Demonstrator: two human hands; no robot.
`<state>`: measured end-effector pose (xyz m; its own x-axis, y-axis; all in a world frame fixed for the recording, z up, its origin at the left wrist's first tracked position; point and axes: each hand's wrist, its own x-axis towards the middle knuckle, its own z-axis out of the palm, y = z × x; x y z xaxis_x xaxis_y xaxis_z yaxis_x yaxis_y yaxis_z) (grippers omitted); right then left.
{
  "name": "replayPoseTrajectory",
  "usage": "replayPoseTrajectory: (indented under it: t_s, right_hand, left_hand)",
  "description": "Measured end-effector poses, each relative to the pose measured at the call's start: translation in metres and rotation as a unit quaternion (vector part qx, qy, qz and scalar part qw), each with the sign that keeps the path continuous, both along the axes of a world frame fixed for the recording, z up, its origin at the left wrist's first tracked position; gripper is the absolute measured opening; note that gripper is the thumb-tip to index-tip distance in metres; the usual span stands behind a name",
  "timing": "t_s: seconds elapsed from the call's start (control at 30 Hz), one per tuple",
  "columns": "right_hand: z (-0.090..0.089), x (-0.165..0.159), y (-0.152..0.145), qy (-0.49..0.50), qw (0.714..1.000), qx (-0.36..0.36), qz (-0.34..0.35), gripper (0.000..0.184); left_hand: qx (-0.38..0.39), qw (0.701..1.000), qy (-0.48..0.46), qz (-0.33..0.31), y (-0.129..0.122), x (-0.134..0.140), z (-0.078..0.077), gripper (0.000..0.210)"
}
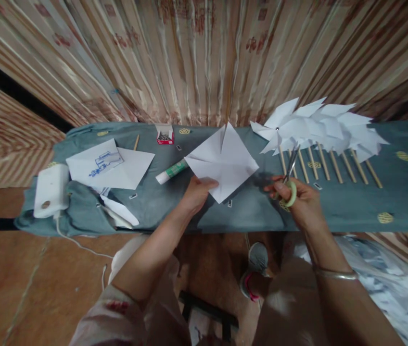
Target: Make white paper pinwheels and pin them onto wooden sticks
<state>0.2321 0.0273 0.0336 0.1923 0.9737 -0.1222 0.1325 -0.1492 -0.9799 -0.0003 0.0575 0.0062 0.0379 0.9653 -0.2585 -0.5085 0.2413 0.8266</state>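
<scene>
My left hand [199,192] pinches the near edge of a white paper square [225,163], thumb on top. Slits run inward from at least two of the square's corners, at the top and the left. In my right hand [299,199] is a pair of scissors [291,178] with pale green handles, blades pointing up and away, apart from the paper. A glue stick [172,171] with a green label lies just left of the square. Beyond my right hand, several white paper pinwheels [312,127] on wooden sticks lie overlapping in a row.
White paper sheets [135,168], one with a blue drawing, lie at the left near a white box with a cable [50,190]. A small red box of metal pins [165,135] sits at the back. A green cloth [243,211] covers the narrow table; a striped curtain [204,62] hangs behind.
</scene>
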Motion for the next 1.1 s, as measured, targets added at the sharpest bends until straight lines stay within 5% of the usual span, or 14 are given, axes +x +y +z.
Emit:
replayPoseTrajectory:
  t_s: [0.17,0.53,0.77,1.1]
  right_hand:
    - [-0.004,0.006,0.006,-0.043,0.997,0.039,-0.042,0.044]
    - [-0.001,-0.009,0.005,0.024,0.998,-0.025,0.051,0.043]
    - [-0.006,-0.015,0.006,0.052,0.999,-0.01,-0.012,0.037]
    - [-0.015,-0.033,0.01,0.102,0.99,0.033,-0.097,0.039]
  left_hand:
    - [-0.001,0.998,0.028,-0.061,-0.006,0.006,-0.003,0.028]
    - [-0.018,0.989,0.088,-0.118,-0.013,0.011,0.002,0.013]
    - [-0.025,0.99,-0.05,-0.127,-0.011,0.013,0.01,0.043]
    - [-0.076,0.98,-0.141,-0.117,-0.021,0.022,0.009,0.029]
